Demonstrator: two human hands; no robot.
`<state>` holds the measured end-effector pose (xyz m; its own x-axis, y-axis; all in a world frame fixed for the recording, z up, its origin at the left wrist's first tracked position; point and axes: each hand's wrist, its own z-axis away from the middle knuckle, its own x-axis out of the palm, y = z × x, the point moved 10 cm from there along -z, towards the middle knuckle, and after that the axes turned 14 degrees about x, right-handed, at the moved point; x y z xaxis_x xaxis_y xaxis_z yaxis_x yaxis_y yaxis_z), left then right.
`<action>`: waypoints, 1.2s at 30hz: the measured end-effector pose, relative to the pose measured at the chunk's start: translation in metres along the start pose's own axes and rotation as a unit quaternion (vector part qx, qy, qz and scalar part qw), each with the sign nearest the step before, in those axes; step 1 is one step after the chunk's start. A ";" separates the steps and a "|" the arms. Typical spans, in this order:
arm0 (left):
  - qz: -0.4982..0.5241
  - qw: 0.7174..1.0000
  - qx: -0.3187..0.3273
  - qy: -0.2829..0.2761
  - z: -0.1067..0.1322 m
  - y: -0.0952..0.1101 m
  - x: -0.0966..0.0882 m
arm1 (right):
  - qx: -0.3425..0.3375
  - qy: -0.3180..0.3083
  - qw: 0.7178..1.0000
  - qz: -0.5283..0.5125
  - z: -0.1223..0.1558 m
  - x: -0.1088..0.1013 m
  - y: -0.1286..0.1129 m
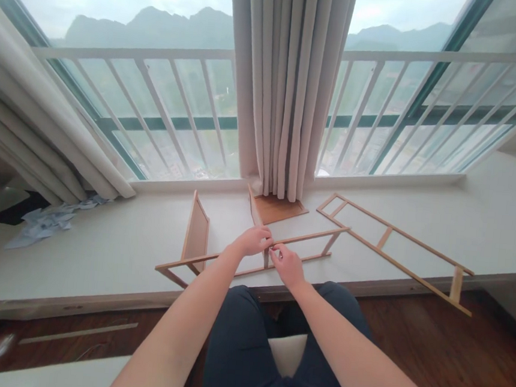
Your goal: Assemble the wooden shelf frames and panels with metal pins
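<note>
Ledge (499,226): white surface below the window, its front edge just before your knees.
Held frame: your wooden frame (306,237) lies near the front edge, about midway along the ledge, its long rails running roughly along that edge.
Left hand: your left hand (256,240) grasps the frame at a middle joint, fingers bent over it.
Right hand: your right hand (288,266) meets it there, thumb and fingers pinching a small bit (273,249), too tiny to identify.
Panels: a left panel (197,230) stands upright at the frame's left part; a second panel (255,209) rises just behind your left hand.
Board: a brown board (279,208) lies flat towards the back edge, partly under the curtain (276,87).
Ladder frame: to your right, a ladder-like frame (385,237) slants across the ledge, its near right corner jutting past the front edge.
Papers: crumpled papers (52,223) lie towards the left end.
</note>
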<state>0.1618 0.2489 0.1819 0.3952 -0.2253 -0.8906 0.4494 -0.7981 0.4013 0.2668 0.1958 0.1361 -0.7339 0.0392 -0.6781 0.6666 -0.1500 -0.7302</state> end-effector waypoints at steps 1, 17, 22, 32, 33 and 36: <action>0.002 1.000 0.002 0.001 0.000 -0.001 0.001 | 0.002 -0.005 1.000 -0.015 0.000 0.001 0.002; -0.003 1.000 0.009 0.010 -0.002 0.004 0.000 | 0.010 -0.031 0.985 -0.169 0.054 0.000 0.046; 0.011 1.000 0.016 0.007 -0.002 0.005 -0.001 | -0.045 -0.016 0.980 -0.193 0.050 -0.023 0.024; 0.028 1.000 0.007 0.013 0.001 0.003 -0.002 | -0.018 0.048 0.951 -0.306 0.043 -0.026 0.025; 0.030 0.999 0.007 0.014 0.002 0.002 -0.002 | -0.002 0.051 0.946 -0.320 0.043 -0.022 0.030; 0.032 0.999 0.008 0.018 0.001 -0.001 0.000 | 0.031 0.067 0.932 -0.355 0.043 -0.013 0.042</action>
<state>0.1602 0.2491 0.1812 0.4516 -0.2566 -0.8545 0.4086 -0.7919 0.4538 0.2983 0.1464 0.1177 -0.9615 0.2728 -0.0342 0.0078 -0.0970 -0.9953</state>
